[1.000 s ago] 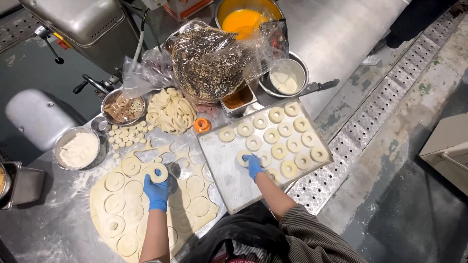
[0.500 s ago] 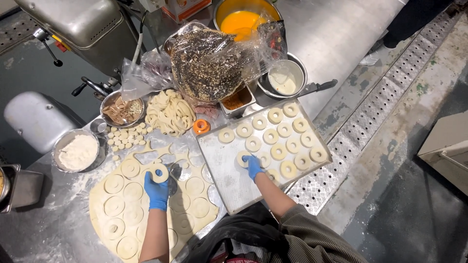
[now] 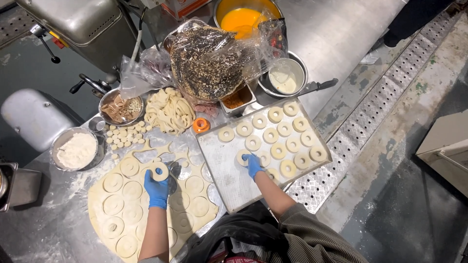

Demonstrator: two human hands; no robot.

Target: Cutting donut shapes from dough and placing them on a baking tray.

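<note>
The left hand (image 3: 157,191), in a blue glove, has its fingers closed on a ring of raw dough (image 3: 159,171), held just above the rolled-out dough sheet (image 3: 127,204) that lies on the floured steel surface (image 3: 44,219). All around those fingers the sheet is stamped with circles, some with small centre holes, and ragged scraps edge its far side.

The right hand (image 3: 253,165), also gloved in blue, rests on the baking tray (image 3: 229,170) with its fingers curled down onto a dough ring (image 3: 243,157) at the near end of the rows; whether they pinch it or only press it I cannot tell. Beyond these fingers the tray carries rows of dough rings (image 3: 282,131), set close but apart.

Between the two hands, further out, sits a small orange cutter (image 3: 201,125). Past the left fingers lie a heap of dough strips (image 3: 168,113), a scatter of small dough plugs (image 3: 124,134), a bowl of flour (image 3: 75,150) and a metal bowl of brown pieces (image 3: 120,108). Further off stand a seed-coated tray under plastic wrap (image 3: 209,58), a pot of orange liquid (image 3: 243,19) and a bowl of pale liquid (image 3: 284,78).
</note>
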